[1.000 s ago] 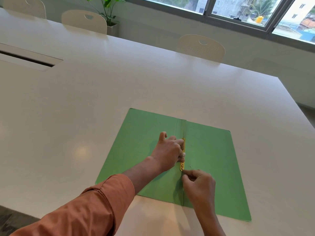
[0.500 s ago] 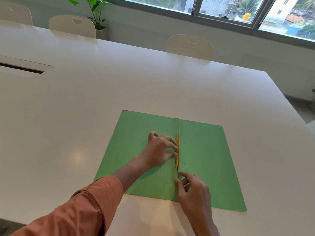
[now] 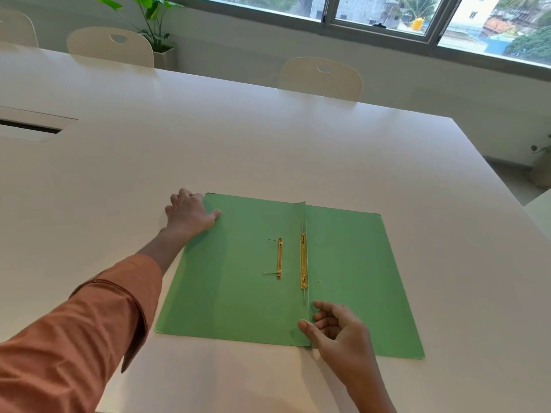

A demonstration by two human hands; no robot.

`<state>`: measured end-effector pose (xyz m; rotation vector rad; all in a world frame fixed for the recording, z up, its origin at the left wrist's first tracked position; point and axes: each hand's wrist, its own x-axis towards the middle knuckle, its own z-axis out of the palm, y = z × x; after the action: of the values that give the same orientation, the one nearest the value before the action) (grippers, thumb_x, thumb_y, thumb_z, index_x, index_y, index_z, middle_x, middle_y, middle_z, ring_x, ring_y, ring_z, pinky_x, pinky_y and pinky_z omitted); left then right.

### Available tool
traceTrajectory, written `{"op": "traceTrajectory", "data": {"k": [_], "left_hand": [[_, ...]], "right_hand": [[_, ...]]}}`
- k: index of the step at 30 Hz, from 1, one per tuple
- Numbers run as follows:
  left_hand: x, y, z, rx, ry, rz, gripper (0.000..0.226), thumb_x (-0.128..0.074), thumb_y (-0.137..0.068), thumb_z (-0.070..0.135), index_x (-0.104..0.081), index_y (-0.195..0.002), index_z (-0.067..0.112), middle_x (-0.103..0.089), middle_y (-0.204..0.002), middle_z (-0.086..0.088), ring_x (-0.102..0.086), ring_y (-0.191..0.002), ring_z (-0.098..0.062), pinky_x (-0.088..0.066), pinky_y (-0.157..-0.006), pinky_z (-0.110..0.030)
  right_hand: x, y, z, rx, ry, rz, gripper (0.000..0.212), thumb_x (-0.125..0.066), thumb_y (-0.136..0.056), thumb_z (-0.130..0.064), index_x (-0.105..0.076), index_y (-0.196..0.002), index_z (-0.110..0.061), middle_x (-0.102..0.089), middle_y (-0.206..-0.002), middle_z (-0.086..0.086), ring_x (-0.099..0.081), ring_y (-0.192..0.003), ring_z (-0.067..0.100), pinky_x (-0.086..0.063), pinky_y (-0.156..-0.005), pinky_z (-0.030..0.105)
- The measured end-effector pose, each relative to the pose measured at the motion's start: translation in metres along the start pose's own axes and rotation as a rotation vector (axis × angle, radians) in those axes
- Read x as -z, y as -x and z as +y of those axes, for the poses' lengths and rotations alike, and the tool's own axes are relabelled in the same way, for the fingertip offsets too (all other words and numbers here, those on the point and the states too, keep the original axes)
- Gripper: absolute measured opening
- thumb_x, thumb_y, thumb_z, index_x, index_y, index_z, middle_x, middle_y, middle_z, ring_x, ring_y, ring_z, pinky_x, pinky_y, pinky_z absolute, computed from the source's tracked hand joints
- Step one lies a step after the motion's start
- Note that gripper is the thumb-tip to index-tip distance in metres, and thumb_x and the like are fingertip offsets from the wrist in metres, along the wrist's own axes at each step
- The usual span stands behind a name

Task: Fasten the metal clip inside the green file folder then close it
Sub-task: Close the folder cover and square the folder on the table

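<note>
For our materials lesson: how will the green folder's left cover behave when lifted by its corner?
Probably light and bendy: the green folder looks like thin card, so the cover may sag near the left hand. It likely hinges at the creased spine beside the metal clip.

Single wide-angle view, worn on the head, looked forward and down across the table [image 3: 268, 138], sat close above the folder [image 3: 232, 287], left hand [image 3: 189, 216] reached in from lower left, right hand [image 3: 340, 332] from bottom right, chairs [image 3: 322, 79] and window [image 3: 387, 10] filled the far top edge
</note>
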<state>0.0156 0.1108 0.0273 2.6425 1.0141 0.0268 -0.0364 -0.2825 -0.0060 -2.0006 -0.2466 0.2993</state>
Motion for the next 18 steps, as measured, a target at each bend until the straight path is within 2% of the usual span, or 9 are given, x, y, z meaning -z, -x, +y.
{"op": "traceTrajectory", "data": {"k": [6, 9, 12, 16, 18], "left_hand": [[0.005, -0.014, 0.0, 0.004, 0.115, -0.027, 0.067, -0.075, -0.088, 0.048, -0.058, -0.138, 0.008, -0.051, -0.136, -0.022, -0.047, -0.13, -0.04, -0.045, -0.106, -0.05], [0.004, -0.024, -0.004, 0.076, 0.398, -0.057, 0.06, -0.08, -0.086, 0.039, -0.063, -0.132, 0.005, -0.06, -0.134, -0.021, -0.052, -0.129, -0.039, -0.046, -0.109, -0.051], [0.008, -0.034, -0.004, 0.134, 0.617, -0.181, 0.063, -0.083, -0.086, 0.031, -0.061, -0.134, -0.002, -0.06, -0.14, -0.021, -0.05, -0.135, -0.037, -0.041, -0.116, -0.049], [0.012, -0.043, -0.002, 0.124, 0.619, -0.202, 0.064, -0.083, -0.087, 0.024, -0.056, -0.136, -0.007, -0.058, -0.14, -0.025, -0.053, -0.133, -0.038, -0.042, -0.115, -0.048], [0.013, -0.045, -0.002, 0.114, 0.593, -0.179, 0.056, -0.081, -0.088, 0.02, -0.058, -0.132, -0.005, -0.061, -0.135, -0.025, -0.057, -0.127, -0.038, -0.046, -0.112, -0.048]], "right_hand": [[0.001, 0.003, 0.003, 0.012, -0.071, -0.007, 0.042, -0.092, -0.074, -0.011, -0.076, -0.111, -0.022, -0.071, -0.088, 0.003, -0.068, -0.074, 0.011, -0.062, -0.075, 0.026], [0.0, 0.005, 0.004, 0.032, -0.081, -0.012, 0.042, -0.092, -0.074, -0.009, -0.076, -0.112, -0.02, -0.07, -0.088, 0.002, -0.068, -0.075, 0.013, -0.061, -0.075, 0.023], [0.001, 0.006, 0.003, 0.042, -0.091, -0.027, 0.042, -0.091, -0.075, -0.008, -0.075, -0.113, -0.02, -0.07, -0.089, 0.004, -0.068, -0.076, 0.014, -0.06, -0.076, 0.022], [0.002, 0.005, 0.002, 0.045, -0.099, -0.04, 0.043, -0.09, -0.076, -0.008, -0.075, -0.114, -0.021, -0.069, -0.09, 0.004, -0.068, -0.078, 0.016, -0.06, -0.077, 0.024], [0.002, 0.006, 0.002, 0.046, -0.107, -0.047, 0.043, -0.09, -0.076, -0.008, -0.075, -0.114, -0.022, -0.069, -0.091, 0.005, -0.069, -0.08, 0.019, -0.061, -0.079, 0.025]]}}
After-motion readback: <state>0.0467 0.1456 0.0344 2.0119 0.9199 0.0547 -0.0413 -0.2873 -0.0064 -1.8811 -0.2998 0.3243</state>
